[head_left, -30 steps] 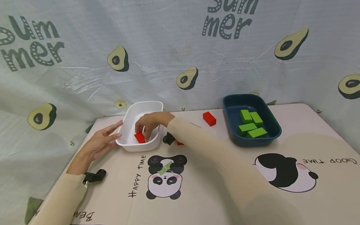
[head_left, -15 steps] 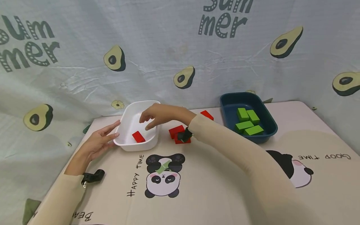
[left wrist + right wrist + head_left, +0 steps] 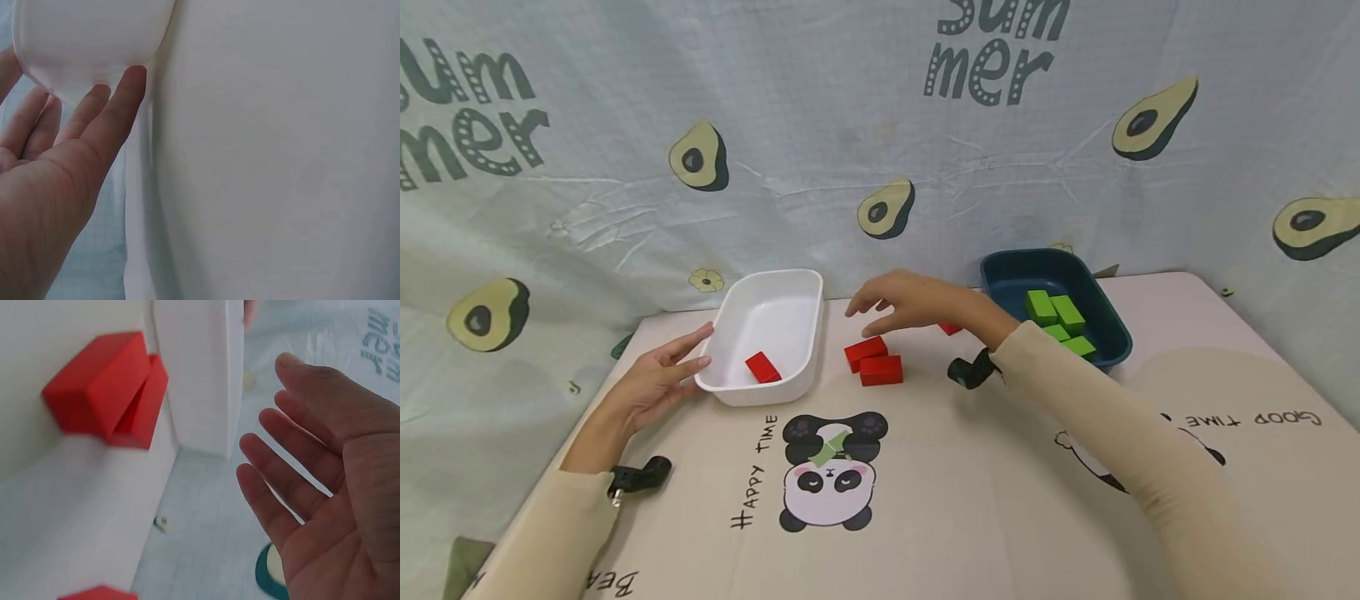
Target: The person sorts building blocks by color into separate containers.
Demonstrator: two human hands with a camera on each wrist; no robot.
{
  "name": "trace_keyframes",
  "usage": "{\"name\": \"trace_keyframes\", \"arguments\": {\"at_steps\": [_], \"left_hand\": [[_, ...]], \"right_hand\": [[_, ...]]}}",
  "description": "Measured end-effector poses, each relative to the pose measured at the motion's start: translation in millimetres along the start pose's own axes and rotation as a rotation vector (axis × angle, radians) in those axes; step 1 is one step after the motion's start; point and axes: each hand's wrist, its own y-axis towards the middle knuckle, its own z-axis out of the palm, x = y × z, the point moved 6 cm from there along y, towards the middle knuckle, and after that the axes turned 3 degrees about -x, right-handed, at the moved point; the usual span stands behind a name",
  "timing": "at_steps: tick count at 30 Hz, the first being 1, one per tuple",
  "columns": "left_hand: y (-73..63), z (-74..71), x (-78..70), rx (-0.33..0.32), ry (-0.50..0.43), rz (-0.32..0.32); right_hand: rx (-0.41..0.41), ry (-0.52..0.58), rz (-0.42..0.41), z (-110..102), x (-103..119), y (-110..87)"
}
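Beige sleeve at lower left leads to the left hand, its fingers extended and spread, tips touching the white bin left of centre. One red block lies inside, near the bin's front. At mid-frame, two red blocks touch on the table. Just above them is the right hand, fingers and thumb apart, holding nothing. Another red block shows partly behind its wrist; right of centre, a blue bin holds green blocks.
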Motion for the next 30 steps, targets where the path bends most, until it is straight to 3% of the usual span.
{"name": "trace_keyframes", "arguments": {"at_steps": [8,14,26,30], "left_hand": [[-2.4,-1.2,-0.1,-0.001,0.004,0.009],[-1.7,-3.2,4.4,0.001,0.005,0.008],[-1.7,-0.6,1.5,-0.002,-0.026,0.011],[-1.4,0.2,1.2,0.002,-0.019,0.016]], "right_hand": [[0.039,-0.039,0.091,-12,-35,-37.2],[0.072,-0.029,0.164,-18,-56,-54.2],[0.161,-0.015,0.309,-30,-86,-54.3],[0.171,-0.023,0.314,-29,-94,-51.2]]}}
